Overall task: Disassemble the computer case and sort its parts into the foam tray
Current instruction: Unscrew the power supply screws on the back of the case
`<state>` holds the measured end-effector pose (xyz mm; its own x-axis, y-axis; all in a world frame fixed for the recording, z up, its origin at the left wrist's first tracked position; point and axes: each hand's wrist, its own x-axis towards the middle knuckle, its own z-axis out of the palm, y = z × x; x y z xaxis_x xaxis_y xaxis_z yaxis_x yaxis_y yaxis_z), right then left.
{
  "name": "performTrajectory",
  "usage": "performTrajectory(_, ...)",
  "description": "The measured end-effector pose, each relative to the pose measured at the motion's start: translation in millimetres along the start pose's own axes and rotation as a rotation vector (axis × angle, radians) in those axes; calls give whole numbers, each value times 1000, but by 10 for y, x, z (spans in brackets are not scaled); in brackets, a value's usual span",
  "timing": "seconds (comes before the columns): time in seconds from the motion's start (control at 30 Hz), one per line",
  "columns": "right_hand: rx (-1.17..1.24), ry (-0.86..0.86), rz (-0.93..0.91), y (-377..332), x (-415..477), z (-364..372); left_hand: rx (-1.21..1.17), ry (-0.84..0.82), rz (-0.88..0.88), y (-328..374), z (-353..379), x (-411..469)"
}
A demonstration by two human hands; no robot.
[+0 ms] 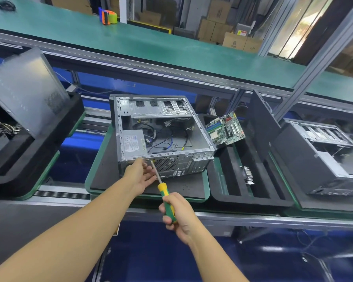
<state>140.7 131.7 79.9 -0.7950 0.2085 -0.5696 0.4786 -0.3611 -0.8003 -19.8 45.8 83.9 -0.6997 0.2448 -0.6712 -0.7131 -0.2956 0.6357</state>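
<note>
An open grey computer case [161,135] lies on its side on a black mat, with its power supply [134,143] and loose cables inside. My right hand [176,214] grips the green and yellow handle of a screwdriver [164,192]; its shaft points up-left to the case's rear panel near the power supply. My left hand [142,175] is by the shaft's tip at that rear panel, fingers relaxed, touching the case. A green motherboard [225,129] leans in the black foam tray [251,200] to the right.
A black side panel [261,123] stands upright in the foam tray, and a small finned part [248,175] lies in one slot. Another case [332,151] sits at far right, a further tray with a tilted panel [27,90] at left. A green shelf [151,43] runs above.
</note>
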Motion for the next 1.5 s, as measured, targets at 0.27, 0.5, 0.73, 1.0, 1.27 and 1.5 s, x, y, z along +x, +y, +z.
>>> performTrajectory(0.27,170,110,-100,-137,-93,-421,350,-138,-65,-426,165,-79)
performTrajectory(0.5,197,165,-173,-231,-247,-976,479,-321,75,-928,610,-152)
performTrajectory(0.73,277,424,-220,-284,-98,-1675,707,-375,14,-1263,1077,59)
performTrajectory(1.0,83,678,-61,-530,376,-2401,1133,-432,182,-1410,1871,648)
performTrajectory(1.27,-109,662,82,-612,963,-2730,1402,-370,342,-1561,2201,960)
performTrajectory(1.5,-176,437,206,-496,1601,-2718,1397,-195,276,-1650,2160,1143)
